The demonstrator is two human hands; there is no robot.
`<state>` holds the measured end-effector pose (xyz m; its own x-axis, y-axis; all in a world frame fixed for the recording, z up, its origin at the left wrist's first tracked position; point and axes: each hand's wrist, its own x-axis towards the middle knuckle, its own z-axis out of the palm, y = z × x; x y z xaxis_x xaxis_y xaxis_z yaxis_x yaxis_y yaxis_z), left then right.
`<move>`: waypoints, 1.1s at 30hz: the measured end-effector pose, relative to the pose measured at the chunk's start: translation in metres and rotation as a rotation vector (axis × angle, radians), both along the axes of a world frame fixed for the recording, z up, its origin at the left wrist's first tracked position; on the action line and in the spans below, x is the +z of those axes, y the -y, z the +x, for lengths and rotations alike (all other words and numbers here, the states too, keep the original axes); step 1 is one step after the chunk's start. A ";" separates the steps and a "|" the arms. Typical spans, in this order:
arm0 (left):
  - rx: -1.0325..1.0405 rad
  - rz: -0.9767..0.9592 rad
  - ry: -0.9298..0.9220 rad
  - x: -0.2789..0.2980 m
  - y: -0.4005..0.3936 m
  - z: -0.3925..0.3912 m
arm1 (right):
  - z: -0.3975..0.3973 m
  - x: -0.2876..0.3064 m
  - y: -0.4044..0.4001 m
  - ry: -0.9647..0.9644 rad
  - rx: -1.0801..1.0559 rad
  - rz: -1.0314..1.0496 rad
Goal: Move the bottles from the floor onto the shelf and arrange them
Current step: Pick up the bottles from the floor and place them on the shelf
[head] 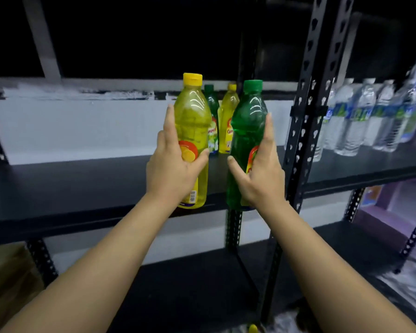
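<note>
From the head camera, the left hand wraps a yellow bottle, thumb across the label and fingers up its far side, so that grip is closed on the bottle. The right hand mirrors it on a green bottle, thumb on the near side and fingers along the right flank, also closed round its load. Both bottles stand upright, caps up, long axes vertical, with their bases at the front edge of the black shelf; whether they rest on it or hang just above cannot be told. A gap separates the two.

The coming move seems to turn on depth: straight behind, near the back wall, stand a second green bottle and a second yellow bottle, just beside each other. The held pair likely needs sliding back toward them, each hand equally near its own lane, though the colours sit crossed.

Hidden or unclear: the rear bottles' lower halves are covered by the front pair, and the floor stock is cut off, save a yellow cap at the bottom edge. Clear water bottles on the neighbouring bay are blurred.
</note>
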<state>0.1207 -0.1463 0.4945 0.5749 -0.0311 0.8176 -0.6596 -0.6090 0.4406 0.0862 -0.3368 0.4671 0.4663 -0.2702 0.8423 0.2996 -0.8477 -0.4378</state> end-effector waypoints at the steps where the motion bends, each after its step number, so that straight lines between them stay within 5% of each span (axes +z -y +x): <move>1: 0.000 0.003 0.001 0.002 0.011 0.015 | 0.015 0.005 0.008 -0.004 -0.008 -0.002; 21: 0.279 0.085 0.068 -0.026 0.146 0.274 | 0.271 -0.003 0.108 -0.019 -0.168 -0.075; 27: 0.340 0.073 0.135 -0.032 0.158 0.293 | 0.307 -0.007 0.115 -0.037 -0.216 -0.105; 33: 0.277 0.153 -0.057 -0.045 0.146 0.270 | 0.279 -0.020 0.108 -0.192 -0.208 -0.100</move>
<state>0.3905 -0.2925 0.4500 0.6234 0.0129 0.7818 -0.4362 -0.8241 0.3614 0.3655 -0.4445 0.4470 0.5632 -0.2968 0.7712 0.0350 -0.9239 -0.3811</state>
